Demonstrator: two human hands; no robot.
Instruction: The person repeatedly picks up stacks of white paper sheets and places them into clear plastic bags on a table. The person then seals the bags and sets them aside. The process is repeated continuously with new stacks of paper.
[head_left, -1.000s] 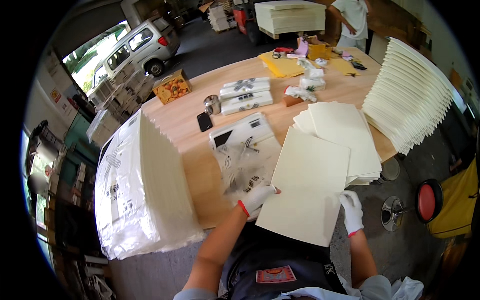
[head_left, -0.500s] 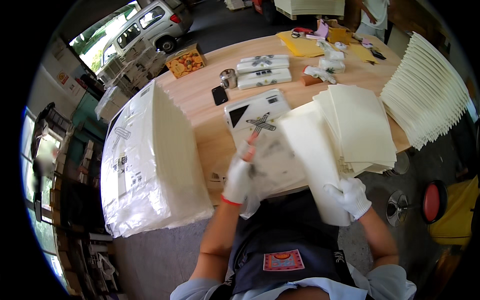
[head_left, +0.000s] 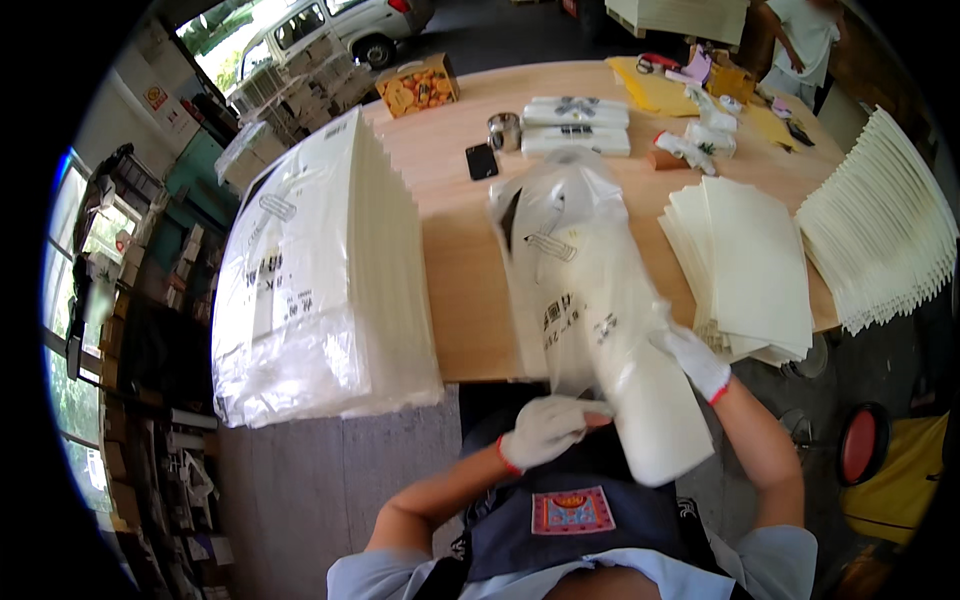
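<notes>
1 bowed cream sheet [head_left: 660,435], 4 o'clock from view centre: now partly inside clear bag [head_left: 570,270], 0.5 s ago outside. Right hand [head_left: 700,365], its 2 o'clock; left hand [head_left: 548,430], 8 o'clock; finger closure and hold, both: cannot tell.

Your left hand [head_left: 546,432]: white-gloved, red cuff edge
Your right hand [head_left: 694,360]: white-gloved, red cuff edge
Bag [head_left: 570,265] before you: clear and milky, black pencil drawing and lettering
Sheet [head_left: 664,432] at the bag's near end: plain creamy white
Surface [head_left: 468,250] under the bag: pale tan, wood-toned
Wrapped stack [head_left: 300,260] left of the bag: cream, with black print
Phone [head_left: 481,162] beyond the bag: black
Your apron [head_left: 500,535]: dark blue-grey, its patch [head_left: 572,511] red-bordered and many-coloured
</notes>
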